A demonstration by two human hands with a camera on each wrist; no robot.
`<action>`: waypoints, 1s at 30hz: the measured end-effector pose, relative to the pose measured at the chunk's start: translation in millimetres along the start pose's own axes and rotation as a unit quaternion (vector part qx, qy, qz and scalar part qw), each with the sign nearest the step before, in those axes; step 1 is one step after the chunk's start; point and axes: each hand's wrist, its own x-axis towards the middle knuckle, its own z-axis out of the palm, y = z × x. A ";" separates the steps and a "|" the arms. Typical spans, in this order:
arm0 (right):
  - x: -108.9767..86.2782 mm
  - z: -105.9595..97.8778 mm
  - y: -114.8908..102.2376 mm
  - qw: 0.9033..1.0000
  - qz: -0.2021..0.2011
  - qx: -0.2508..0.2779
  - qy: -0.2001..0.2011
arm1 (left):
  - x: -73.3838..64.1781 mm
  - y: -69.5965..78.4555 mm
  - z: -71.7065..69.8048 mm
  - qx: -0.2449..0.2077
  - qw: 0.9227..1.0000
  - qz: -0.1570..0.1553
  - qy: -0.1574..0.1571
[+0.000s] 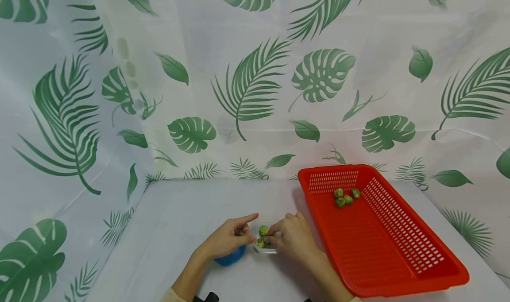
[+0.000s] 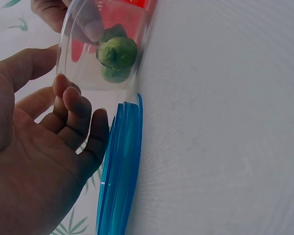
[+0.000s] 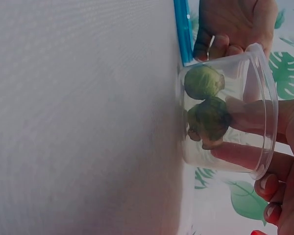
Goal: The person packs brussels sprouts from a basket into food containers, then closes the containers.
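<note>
A clear plastic tub (image 3: 235,76) stands on the table with several Brussels sprouts (image 1: 263,231) inside. My right hand (image 1: 292,236) reaches in over the rim. Its thumb and a finger pinch one dark green Brussels sprout (image 3: 213,117) near the bottom; another sprout (image 3: 202,82) lies beside it. At the tub's left side, my left hand (image 1: 228,238) touches the rim with its fingertips, index finger extended and the other fingers loosely bent. Below that hand, a blue lid (image 2: 122,166) lies on the table, partly covered by the hand in the head view.
A red perforated plastic basket (image 1: 366,244) stands on the right of the table, close to my right forearm. Several more Brussels sprouts (image 1: 343,198) sit at its far end. Behind the table hangs a leaf-patterned white sheet (image 1: 255,151).
</note>
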 end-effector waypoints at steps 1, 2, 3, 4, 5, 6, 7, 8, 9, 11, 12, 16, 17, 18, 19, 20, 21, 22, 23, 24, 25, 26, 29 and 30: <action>0.0 -0.3 -0.2 1.000 0.002 0.000 0.000 | -0.1 0.2 0.0 0.000 1.000 0.000 0.000; -0.1 -0.6 -0.4 1.000 0.003 0.000 0.000 | -0.2 0.3 0.0 0.000 1.000 0.000 0.000; -0.2 -0.7 -0.5 1.000 0.006 0.001 0.001 | -0.3 0.5 -0.1 0.001 1.000 -0.001 0.000; -0.4 -0.9 -0.7 1.000 0.008 0.002 0.001 | -0.4 0.6 -0.1 0.002 1.000 -0.002 0.001; -0.4 -1.1 -0.8 1.000 0.009 0.003 0.003 | -0.4 0.6 -0.2 0.003 1.000 -0.003 0.001; -0.3 -1.2 -0.9 1.000 0.011 0.003 0.004 | -0.4 0.7 -0.3 0.003 1.000 -0.004 0.001; -0.3 -1.2 -0.9 1.000 0.013 0.003 0.006 | -0.4 0.8 -0.3 0.004 1.000 -0.004 0.002; -0.2 -1.0 -0.9 1.000 0.015 0.002 0.007 | -0.3 0.8 -0.4 0.005 1.000 -0.005 0.002; -0.2 -0.8 -0.9 1.000 0.017 0.001 0.009 | -0.2 0.7 -0.4 0.006 1.000 -0.005 0.002; 0.0 -0.4 -1.0 1.000 0.019 -0.003 0.013 | -0.1 0.6 -0.3 0.005 1.000 -0.005 0.001; -0.1 -0.3 -1.1 1.000 0.020 -0.004 0.015 | -0.1 0.6 -0.3 0.004 1.000 -0.005 0.001; -0.1 -0.3 -1.6 0.999 0.024 0.001 0.023 | -0.1 0.3 -0.3 0.004 1.000 -0.007 0.001; 0.0 -0.4 -1.7 0.999 0.026 0.004 0.023 | -0.3 0.4 -0.3 0.004 1.000 -0.007 0.002; 0.1 -0.6 -1.8 0.999 0.027 0.007 0.023 | -0.4 0.5 -0.3 0.004 1.000 -0.007 0.002; 0.2 -0.8 -1.9 0.999 0.030 0.009 0.022 | -0.5 0.7 -0.3 0.006 1.000 -0.008 0.003; 0.3 -1.1 -1.9 0.999 0.032 0.011 0.019 | -0.7 0.9 -0.3 0.007 1.000 -0.008 0.004; 0.5 -1.1 -1.8 0.999 0.034 0.013 0.016 | -0.8 1.2 -0.2 0.008 1.000 -0.009 0.004; 0.8 -1.2 -1.7 0.999 0.037 0.014 0.013 | -0.9 1.5 -0.2 0.008 1.000 -0.010 0.005; 0.8 -1.4 -1.8 0.999 0.037 0.014 0.011 | -1.1 2.0 -0.1 0.008 1.000 -0.011 0.005; 0.8 -1.4 -1.8 0.999 0.037 0.012 0.010 | -1.1 2.3 0.0 0.009 1.000 -0.012 0.006; 0.7 -1.4 -1.8 0.999 0.038 0.011 0.008 | -1.1 2.6 0.1 0.009 1.000 -0.012 0.006; 0.6 -1.3 -2.0 0.999 0.037 0.008 0.010 | -1.0 2.6 0.2 0.009 1.000 -0.013 0.006; -0.1 -1.5 -4.1 0.999 0.033 0.008 0.018 | -0.8 2.8 0.3 0.007 1.000 -0.014 0.007; -0.2 -1.6 -5.1 0.999 0.033 0.009 0.022 | -0.8 2.7 0.2 0.007 1.000 -0.014 0.007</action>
